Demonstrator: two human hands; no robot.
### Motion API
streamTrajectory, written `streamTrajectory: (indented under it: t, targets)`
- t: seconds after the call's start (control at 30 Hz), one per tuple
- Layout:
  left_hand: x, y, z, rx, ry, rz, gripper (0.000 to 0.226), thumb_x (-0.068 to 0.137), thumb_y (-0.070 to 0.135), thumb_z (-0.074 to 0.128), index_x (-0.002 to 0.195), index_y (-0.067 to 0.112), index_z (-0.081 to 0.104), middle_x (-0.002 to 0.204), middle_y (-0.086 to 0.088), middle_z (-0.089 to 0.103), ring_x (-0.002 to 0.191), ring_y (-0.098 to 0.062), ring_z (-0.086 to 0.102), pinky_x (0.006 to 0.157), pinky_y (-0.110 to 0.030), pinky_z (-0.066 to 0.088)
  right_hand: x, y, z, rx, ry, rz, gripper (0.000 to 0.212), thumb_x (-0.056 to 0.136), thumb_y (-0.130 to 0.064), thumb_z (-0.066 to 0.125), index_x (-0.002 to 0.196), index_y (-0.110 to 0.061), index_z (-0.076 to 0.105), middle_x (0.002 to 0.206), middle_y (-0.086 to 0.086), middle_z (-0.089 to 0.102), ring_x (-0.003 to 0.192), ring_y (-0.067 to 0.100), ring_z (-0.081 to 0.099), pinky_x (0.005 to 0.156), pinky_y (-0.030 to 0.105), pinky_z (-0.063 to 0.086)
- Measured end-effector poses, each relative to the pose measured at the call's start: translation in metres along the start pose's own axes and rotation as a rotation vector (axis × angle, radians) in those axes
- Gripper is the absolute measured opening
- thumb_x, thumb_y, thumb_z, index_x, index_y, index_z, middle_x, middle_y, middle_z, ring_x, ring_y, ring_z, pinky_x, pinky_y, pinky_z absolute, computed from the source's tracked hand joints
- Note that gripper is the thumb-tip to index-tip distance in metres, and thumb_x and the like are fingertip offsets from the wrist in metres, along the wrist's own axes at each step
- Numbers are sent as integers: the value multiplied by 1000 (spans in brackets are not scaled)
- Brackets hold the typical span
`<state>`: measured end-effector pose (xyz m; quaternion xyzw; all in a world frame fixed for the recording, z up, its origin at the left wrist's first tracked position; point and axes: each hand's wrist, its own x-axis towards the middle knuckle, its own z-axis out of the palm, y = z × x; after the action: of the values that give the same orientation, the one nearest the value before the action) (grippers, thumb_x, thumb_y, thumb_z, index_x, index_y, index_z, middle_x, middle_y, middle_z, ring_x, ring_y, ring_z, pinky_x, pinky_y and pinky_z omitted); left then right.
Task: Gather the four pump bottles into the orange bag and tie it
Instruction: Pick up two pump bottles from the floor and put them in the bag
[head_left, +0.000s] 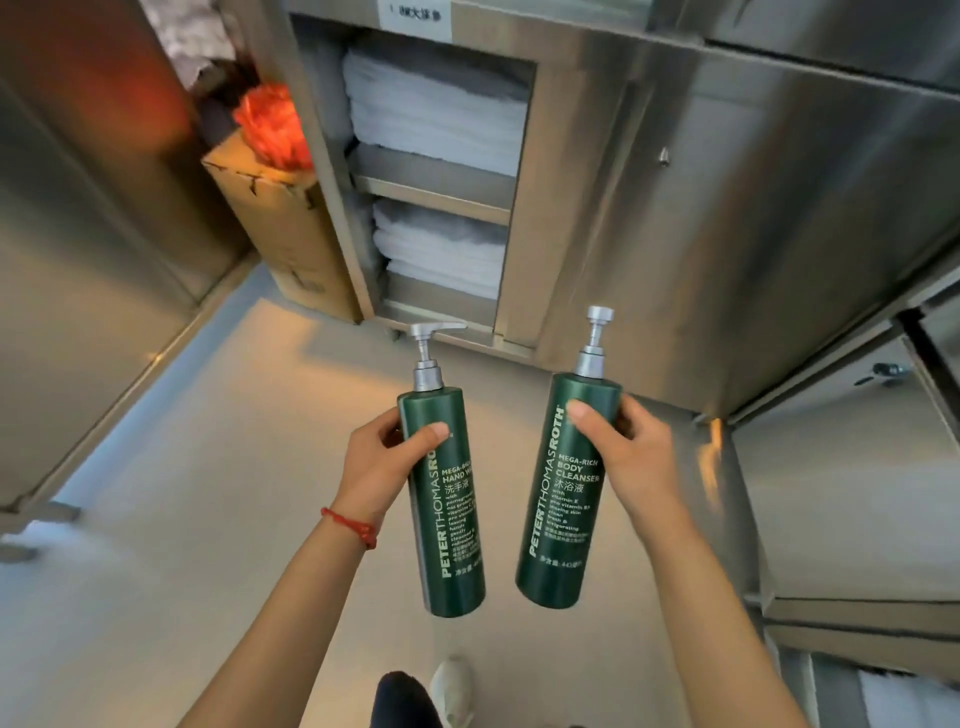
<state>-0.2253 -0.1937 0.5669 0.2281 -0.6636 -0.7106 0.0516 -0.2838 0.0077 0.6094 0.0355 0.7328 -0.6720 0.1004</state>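
Note:
My left hand (382, 462) grips a dark green pump bottle labelled hand wash (449, 525), held upright over the floor. My right hand (623, 457) grips a second green pump bottle labelled body cleanser (563, 499), also upright, a little to the right of the first. Both have silver pump heads. A crumpled orange bag (270, 127) sits on top of a cardboard box (283, 218) at the upper left, well beyond both hands. No other pump bottles are in view.
A stainless steel cabinet (675, 218) stands ahead, its open shelves stacked with folded white towels (441, 109). Steel panels line the left side (78, 260) and more steel units stand at the right (857, 493). A pale floor (234, 467) lies below, with my shoe (452, 691) on it.

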Motion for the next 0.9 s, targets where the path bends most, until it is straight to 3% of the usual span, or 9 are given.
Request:
streamTrajectory:
  t: [0.07,0.17,0.33,0.43,0.57,0.77,0.9]
  targets:
    - [-4,20,-27,-22,53,30,17,67,15,73,81,20,64,76,4,67,62,3,62,55,-10,47,-1,-18,29,0,-61,-17,13,77,-9,68,77,-21,63,57,-12,67,54,-6,59,51,9,45]
    - [-10,44,-72,-15,132,79,14,77,5,67,82,17,63,78,0,65,61,3,62,53,-8,46,-2,-42,74,-17,-164,-50,13,76,-9,69,77,-21,63,65,-10,66,54,-6,59,51,9,45]
    - [-23,68,-148,-47,341,101,19,67,20,75,83,21,64,77,2,67,72,-12,62,54,-10,47,0,-73,151,-64,-370,-123,12,76,-10,69,78,-20,62,73,-3,66,56,-4,60,53,10,46]
    - [-26,78,-185,-66,460,110,28,59,31,73,84,21,64,80,1,67,71,-11,62,54,-10,47,8,-84,192,-82,-474,-129,11,77,-14,69,83,-22,63,78,-3,68,61,-2,62,56,12,48]
    - [-12,89,-221,-53,548,117,16,75,13,70,89,17,63,83,-1,66,75,-12,62,56,-11,47,32,-94,242,-81,-563,-150,12,77,-14,69,85,-23,63,80,-4,68,63,-3,63,56,11,48]
    - [51,119,-262,-5,603,137,15,78,10,66,89,19,62,84,2,66,76,-11,61,56,-10,47,95,-117,310,-63,-636,-171,10,79,-13,67,83,-21,63,78,-1,67,60,-4,62,55,10,48]
    - [102,144,-285,-10,614,110,34,58,39,72,87,25,61,86,2,67,79,-12,63,63,-20,46,147,-137,354,-62,-663,-169,10,78,-15,68,85,-21,64,81,-1,69,67,2,64,57,12,49]
